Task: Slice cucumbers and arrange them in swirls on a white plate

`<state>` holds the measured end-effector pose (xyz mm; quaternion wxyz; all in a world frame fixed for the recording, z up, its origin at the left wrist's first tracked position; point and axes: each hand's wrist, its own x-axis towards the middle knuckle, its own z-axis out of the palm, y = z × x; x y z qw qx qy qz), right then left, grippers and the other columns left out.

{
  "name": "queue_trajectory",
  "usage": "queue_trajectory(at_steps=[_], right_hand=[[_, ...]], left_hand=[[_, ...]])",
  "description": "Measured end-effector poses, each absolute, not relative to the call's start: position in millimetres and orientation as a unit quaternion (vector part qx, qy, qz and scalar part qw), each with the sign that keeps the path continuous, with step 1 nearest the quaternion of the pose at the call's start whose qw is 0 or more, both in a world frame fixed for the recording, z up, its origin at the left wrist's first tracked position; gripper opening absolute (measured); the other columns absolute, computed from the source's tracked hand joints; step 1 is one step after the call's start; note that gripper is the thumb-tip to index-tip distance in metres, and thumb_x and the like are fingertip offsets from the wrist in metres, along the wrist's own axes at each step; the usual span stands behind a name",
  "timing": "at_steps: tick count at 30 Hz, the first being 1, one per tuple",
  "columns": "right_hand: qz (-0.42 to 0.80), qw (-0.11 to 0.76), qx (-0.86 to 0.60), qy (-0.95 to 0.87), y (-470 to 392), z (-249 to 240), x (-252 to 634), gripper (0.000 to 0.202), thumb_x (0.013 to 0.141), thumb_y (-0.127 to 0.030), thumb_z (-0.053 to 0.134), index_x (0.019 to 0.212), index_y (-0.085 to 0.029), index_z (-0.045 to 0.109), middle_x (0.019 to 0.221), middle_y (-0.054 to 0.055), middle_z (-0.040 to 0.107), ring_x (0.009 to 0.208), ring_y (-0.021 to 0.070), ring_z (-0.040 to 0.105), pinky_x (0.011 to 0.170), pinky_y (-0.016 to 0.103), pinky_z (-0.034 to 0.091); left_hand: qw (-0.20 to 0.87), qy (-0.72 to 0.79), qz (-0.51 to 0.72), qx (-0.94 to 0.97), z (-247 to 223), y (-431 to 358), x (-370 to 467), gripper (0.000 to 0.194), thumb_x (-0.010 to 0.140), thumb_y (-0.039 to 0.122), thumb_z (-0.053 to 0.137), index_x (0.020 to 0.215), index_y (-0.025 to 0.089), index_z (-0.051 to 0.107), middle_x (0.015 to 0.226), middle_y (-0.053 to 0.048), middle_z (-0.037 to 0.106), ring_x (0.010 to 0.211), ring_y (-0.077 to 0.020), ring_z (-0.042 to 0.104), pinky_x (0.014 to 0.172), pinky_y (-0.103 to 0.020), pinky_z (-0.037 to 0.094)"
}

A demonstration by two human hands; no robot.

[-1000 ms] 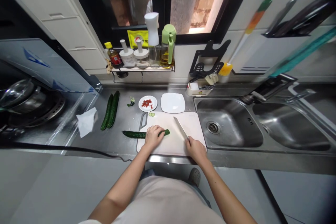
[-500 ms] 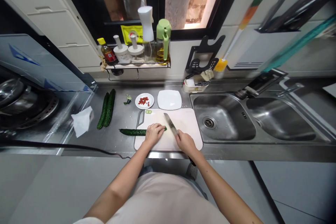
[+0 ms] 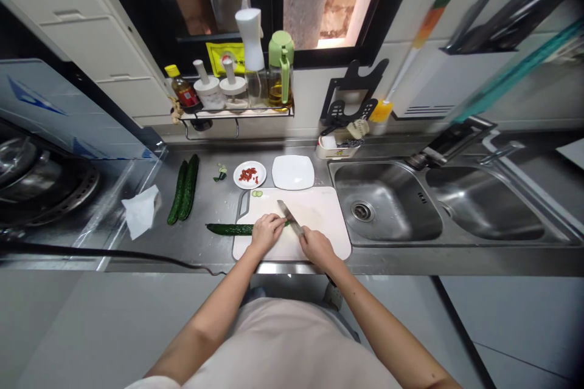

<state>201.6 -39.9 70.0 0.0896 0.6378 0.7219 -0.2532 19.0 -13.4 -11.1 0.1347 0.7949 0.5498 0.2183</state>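
Note:
On the white cutting board (image 3: 319, 213) lies a dark green cucumber (image 3: 230, 229), its left end reaching past the board onto the counter. My left hand (image 3: 267, 232) is closed over the cucumber near its right end. A kitchen knife (image 3: 291, 217) is gripped by its handle in my right hand (image 3: 316, 245). The blade slants up and to the left, over the cucumber's right end, close to my left fingertips. Whether the edge is in the cucumber I cannot tell. A few cucumber slices (image 3: 257, 193) rest at the board's upper left.
Behind the board stand a small plate (image 3: 249, 183) with chopped red pieces and a white square plate (image 3: 293, 172). Green scraps (image 3: 221, 173), two whole cucumbers (image 3: 183, 189) and a paper towel (image 3: 140, 211) lie to the left. The double sink (image 3: 387, 194) is on the right.
The knife has moved left with my right hand, from beside the cucumber's right end to over it. My left hand keeps its hold on the cucumber.

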Motion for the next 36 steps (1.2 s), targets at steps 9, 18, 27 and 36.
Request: queue_trajectory(at_steps=[9, 18, 27, 36], right_hand=[[-0.250, 0.093, 0.636, 0.724, -40, 69, 202, 0.029, 0.096, -0.024, 0.032, 0.112, -0.015, 0.055, 0.101, 0.014, 0.069, 0.097, 0.0226, 0.064, 0.074, 0.028, 0.039], [-0.262, 0.095, 0.631, 0.724, -45, 67, 207, 0.026, 0.096, -0.023, 0.036, 0.110, -0.015, 0.056, 0.101, 0.014, 0.069, 0.094, 0.0218, 0.065, 0.073, 0.027, 0.038], [-0.270, 0.113, 0.618, 0.729, -47, 76, 210, 0.028, 0.094, -0.022, 0.037, 0.111, -0.014, 0.058, 0.102, 0.015, 0.069, 0.095, 0.0233, 0.064, 0.071, 0.027, 0.038], [-0.267, 0.101, 0.626, 0.726, -42, 69, 207, 0.028, 0.094, -0.022, 0.038, 0.110, -0.015, 0.059, 0.103, 0.015, 0.069, 0.097, 0.0231, 0.064, 0.076, 0.028, 0.040]], left_hand=[[0.134, 0.547, 0.222, 0.796, -10, -13, 19, 0.024, 0.093, 0.032, 0.050, 0.106, 0.028, 0.071, 0.098, -0.004, 0.066, 0.090, -0.0166, 0.056, 0.081, -0.029, 0.044], [0.143, 0.546, 0.213, 0.798, -11, -12, 19, 0.026, 0.094, 0.033, 0.048, 0.105, 0.028, 0.071, 0.099, -0.005, 0.066, 0.093, -0.0166, 0.057, 0.083, -0.029, 0.044], [0.149, 0.546, 0.220, 0.794, -11, -12, 19, 0.025, 0.094, 0.032, 0.049, 0.103, 0.027, 0.072, 0.098, -0.005, 0.066, 0.092, -0.0164, 0.057, 0.083, -0.029, 0.045], [0.152, 0.549, 0.222, 0.792, -10, -11, 20, 0.024, 0.093, 0.033, 0.050, 0.101, 0.028, 0.072, 0.098, -0.004, 0.066, 0.092, -0.0165, 0.057, 0.082, -0.029, 0.045]])
